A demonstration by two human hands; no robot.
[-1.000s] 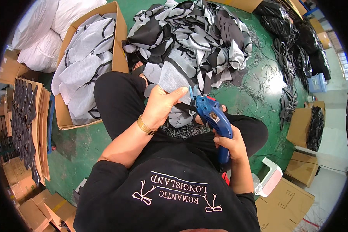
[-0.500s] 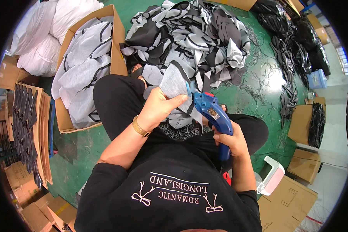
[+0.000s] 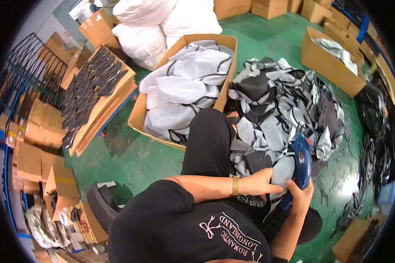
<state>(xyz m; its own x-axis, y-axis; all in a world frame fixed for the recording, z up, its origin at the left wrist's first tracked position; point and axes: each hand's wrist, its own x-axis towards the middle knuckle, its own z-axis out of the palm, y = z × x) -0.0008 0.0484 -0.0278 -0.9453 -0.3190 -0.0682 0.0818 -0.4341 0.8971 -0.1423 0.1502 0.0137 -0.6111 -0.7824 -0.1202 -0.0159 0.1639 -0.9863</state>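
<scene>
Left grip [image 3: 261,181]: thumb and fingers closed with no gap seen, the edge of a grey cloth [image 3: 284,170] being pinched. Right grip [image 3: 300,195]: wrapped around the handle of a blue cutter [image 3: 302,160]; whether a trigger is pressed cannot be told.

Cloth located just right of the left grip, alongside the cutter's body; a narrow end hangs below the left thumb. Cutter's nose pointed away from the wearer, beyond both grips and above the near side of the pile [image 3: 274,131]. Contact between blade and cloth not resolved.

Box [image 3: 226,40] filled with similar grey pieces, well to the left of both grips and farther out, past the knee [image 3: 208,140].

Handling, as judged: the cloth should be drawn flat and lightly taut from the left grip, since limp fabric is likely to fold into the blade. Left thumb to be kept behind the nose and off the cutting line. The held piece is best lifted clear of the pile, so that no second layer is caught. On curves, the cloth should be turned by the left grip and the cutter advanced evenly, without twisting.
</scene>
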